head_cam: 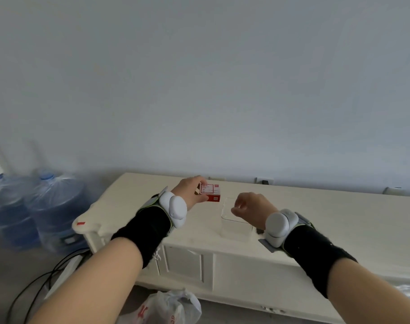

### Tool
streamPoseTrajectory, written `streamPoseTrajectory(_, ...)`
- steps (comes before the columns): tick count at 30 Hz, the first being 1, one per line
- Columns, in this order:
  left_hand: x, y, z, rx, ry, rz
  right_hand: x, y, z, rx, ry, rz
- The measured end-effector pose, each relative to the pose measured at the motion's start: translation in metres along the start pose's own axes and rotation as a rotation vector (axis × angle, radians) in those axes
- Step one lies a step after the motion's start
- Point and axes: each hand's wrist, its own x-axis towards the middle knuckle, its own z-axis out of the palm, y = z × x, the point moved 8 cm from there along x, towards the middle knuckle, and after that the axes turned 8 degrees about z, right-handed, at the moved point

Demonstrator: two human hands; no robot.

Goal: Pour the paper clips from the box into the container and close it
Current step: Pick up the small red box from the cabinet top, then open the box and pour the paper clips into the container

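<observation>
A small red and white paper clip box (210, 192) lies on the cream cabinet top (327, 213). My left hand (190, 190) grips the box at its left end, fingers over its top and thumb at the near side. To the right of the box stands a clear square container (236, 226), hard to make out against the cabinet. My right hand (252, 207) hovers over the container's far rim with fingers curled loosely; I cannot see anything in it. Both wrists carry white sensor pods over black bands.
Two large blue water jugs (39, 206) stand on the floor left of the cabinet. Black cables (57, 270) trail below them. A plastic bag (169, 307) lies on the floor in front of the cabinet doors. Wall sockets (264, 181) sit behind the cabinet.
</observation>
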Motion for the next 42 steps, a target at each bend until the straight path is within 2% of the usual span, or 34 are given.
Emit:
streamPoseTrajectory(2, -0.007, 0.014, -0.006, -0.012, 0.004, 0.03, -0.006, -0.01, -0.015, 0.054, 0.078, -0.045)
streamPoseTrajectory(9, -0.028, 0.047, -0.005, -0.051, -0.002, 0.091, -0.03, -0.035, -0.041, 0.092, 0.189, -0.213)
streamPoseTrajectory(15, -0.037, 0.053, 0.0, -0.132, -0.01, 0.104, -0.04, -0.036, -0.045, 0.021, 0.149, -0.257)
streamPoseTrajectory(22, -0.041, 0.055, 0.007, -0.135, -0.06, 0.117, -0.043, -0.044, -0.04, -0.266, 0.106, -0.279)
streamPoseTrajectory(34, -0.04, 0.056, 0.015, -0.128, -0.132, 0.11, -0.042, -0.051, -0.034, -0.399, 0.088, -0.322)
streamPoseTrajectory(42, -0.041, 0.055, 0.018, -0.159, -0.105, 0.095, -0.051, -0.056, -0.026, -0.533, 0.088, -0.409)
